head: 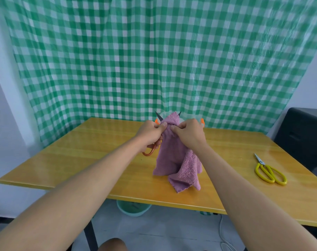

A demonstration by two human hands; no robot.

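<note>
A purple towel (174,160) hangs over a pair of orange-handled scissors (150,152) held upright above the yellow table (81,154). Two dark blade tips stick out above the towel's top. My left hand (152,132) grips the scissors, with one orange handle loop showing below it, and its thumb presses on the towel's top edge. My right hand (188,133) pinches the towel near its top. The towel's lower corners rest on the table. The rest of the scissors is hidden under the cloth.
Yellow-handled scissors (269,172) lie on the table's right side. A clear container with orange clips (202,122) stands behind my hands. A green checked cloth (154,51) hangs at the back. A green basin (133,208) sits under the table and a black chair (306,136) at right.
</note>
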